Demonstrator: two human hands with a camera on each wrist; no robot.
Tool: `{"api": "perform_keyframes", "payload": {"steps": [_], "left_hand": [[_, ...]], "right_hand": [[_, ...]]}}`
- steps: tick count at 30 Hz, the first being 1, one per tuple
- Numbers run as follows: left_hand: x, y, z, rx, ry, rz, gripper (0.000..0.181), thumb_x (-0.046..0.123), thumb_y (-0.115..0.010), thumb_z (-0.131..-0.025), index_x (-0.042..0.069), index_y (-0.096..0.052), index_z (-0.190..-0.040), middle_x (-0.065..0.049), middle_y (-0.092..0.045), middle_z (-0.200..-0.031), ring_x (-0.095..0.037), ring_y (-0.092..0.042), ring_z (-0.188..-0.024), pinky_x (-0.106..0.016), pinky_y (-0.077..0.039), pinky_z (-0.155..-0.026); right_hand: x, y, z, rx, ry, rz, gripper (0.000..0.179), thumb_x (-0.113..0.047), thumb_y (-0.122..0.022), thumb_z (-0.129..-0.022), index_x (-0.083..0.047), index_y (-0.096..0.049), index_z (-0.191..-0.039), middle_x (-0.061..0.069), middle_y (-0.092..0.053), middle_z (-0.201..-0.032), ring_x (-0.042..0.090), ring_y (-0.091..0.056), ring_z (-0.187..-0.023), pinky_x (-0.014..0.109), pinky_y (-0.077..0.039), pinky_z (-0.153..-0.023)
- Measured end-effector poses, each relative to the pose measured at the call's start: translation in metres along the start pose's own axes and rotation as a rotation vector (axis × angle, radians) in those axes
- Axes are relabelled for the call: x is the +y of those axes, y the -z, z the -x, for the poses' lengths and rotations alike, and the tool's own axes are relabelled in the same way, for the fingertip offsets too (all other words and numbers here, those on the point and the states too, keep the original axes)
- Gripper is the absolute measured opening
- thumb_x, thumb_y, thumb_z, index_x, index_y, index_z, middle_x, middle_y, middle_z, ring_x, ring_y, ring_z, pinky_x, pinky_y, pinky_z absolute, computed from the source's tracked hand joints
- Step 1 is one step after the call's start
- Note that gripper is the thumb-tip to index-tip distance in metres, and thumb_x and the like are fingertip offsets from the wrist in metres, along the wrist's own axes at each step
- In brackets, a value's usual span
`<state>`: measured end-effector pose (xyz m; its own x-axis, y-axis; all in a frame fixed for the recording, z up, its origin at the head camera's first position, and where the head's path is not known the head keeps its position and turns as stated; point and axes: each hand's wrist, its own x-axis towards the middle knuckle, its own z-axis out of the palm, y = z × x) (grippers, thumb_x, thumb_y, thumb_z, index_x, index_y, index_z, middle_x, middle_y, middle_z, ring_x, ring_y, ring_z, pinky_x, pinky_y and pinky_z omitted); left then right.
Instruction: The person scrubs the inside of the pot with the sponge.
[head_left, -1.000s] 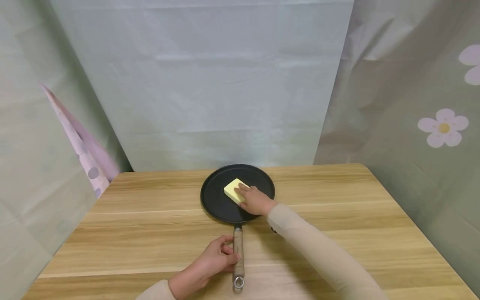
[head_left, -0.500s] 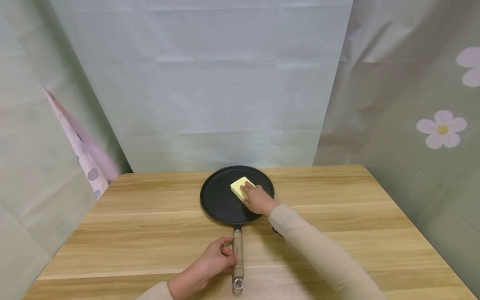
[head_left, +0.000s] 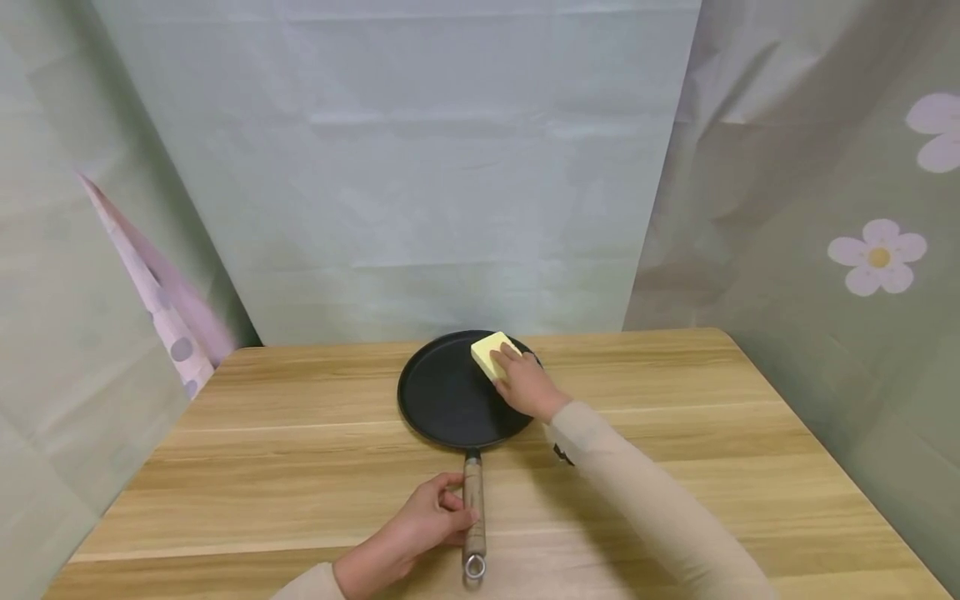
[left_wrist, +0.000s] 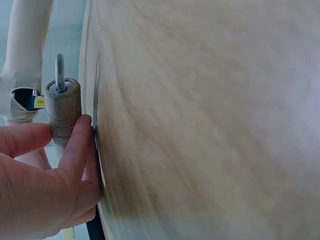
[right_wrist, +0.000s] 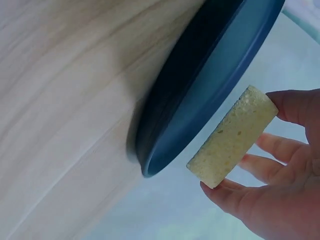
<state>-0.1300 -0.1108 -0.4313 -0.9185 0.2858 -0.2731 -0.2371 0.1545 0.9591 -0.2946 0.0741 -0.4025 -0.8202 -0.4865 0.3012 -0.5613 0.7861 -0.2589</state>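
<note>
A flat black pan [head_left: 448, 398] lies on the table, its wooden handle [head_left: 473, 500] pointing towards me. My left hand [head_left: 426, 523] pinches that handle between thumb and fingers, close to the metal hanging ring [left_wrist: 60, 72] in the left wrist view. Over the pan's far right part, my right hand [head_left: 528, 387] holds a pale yellow sponge [head_left: 486, 350] by its edges. In the right wrist view a gap shows between the sponge [right_wrist: 235, 137] and the pan's rim [right_wrist: 215, 110], so it is raised off the pan.
The wood-grain table [head_left: 262, 467] reaches to a pale curtain [head_left: 450, 208] right behind the pan. More curtains stand at left and right, the right one printed with flowers [head_left: 877, 257]. A small dark device [head_left: 562, 454] sits under my right wrist.
My right hand has moved the sponge from the pan's middle to the right and away from me, and lifted it off the surface. The left hand and pan have stayed nearly still.
</note>
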Motion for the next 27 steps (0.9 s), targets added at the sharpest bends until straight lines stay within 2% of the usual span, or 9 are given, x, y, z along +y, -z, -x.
{"api": "perform_keyframes", "payload": {"steps": [2, 8, 27], "left_hand": [[-0.001, 0.0, -0.001, 0.002, 0.001, -0.001, 0.059, -0.007, -0.064, -0.086, -0.019, -0.032, -0.134, -0.009, -0.045, -0.087, -0.017, -0.057, -0.074, -0.036, -0.059, -0.071], [-0.001, 0.0, -0.001, 0.004, 0.004, 0.004, 0.058, -0.008, -0.063, -0.085, -0.018, -0.032, -0.134, -0.009, -0.045, -0.087, -0.017, -0.057, -0.074, -0.036, -0.059, -0.071], [0.0, -0.001, 0.0, -0.008, 0.007, 0.013, 0.06, -0.007, -0.064, -0.085, -0.018, -0.032, -0.134, -0.009, -0.045, -0.087, -0.018, -0.058, -0.075, -0.035, -0.059, -0.071]], "right_hand": [[0.003, 0.002, 0.001, 0.008, -0.017, -0.01, 0.047, -0.012, -0.064, -0.092, 0.005, -0.05, -0.133, 0.028, -0.045, -0.139, 0.048, -0.05, -0.116, 0.056, -0.038, -0.103], [0.012, 0.009, 0.007, 0.002, -0.065, -0.06, 0.049, -0.01, -0.062, -0.093, 0.008, -0.046, -0.136, 0.03, -0.04, -0.142, 0.044, -0.042, -0.128, 0.057, -0.033, -0.108], [0.047, 0.026, 0.03, 0.011, -0.202, -0.042, 0.052, -0.012, -0.058, -0.095, 0.011, -0.041, -0.138, 0.032, -0.034, -0.144, 0.042, -0.033, -0.135, 0.056, -0.025, -0.113]]}}
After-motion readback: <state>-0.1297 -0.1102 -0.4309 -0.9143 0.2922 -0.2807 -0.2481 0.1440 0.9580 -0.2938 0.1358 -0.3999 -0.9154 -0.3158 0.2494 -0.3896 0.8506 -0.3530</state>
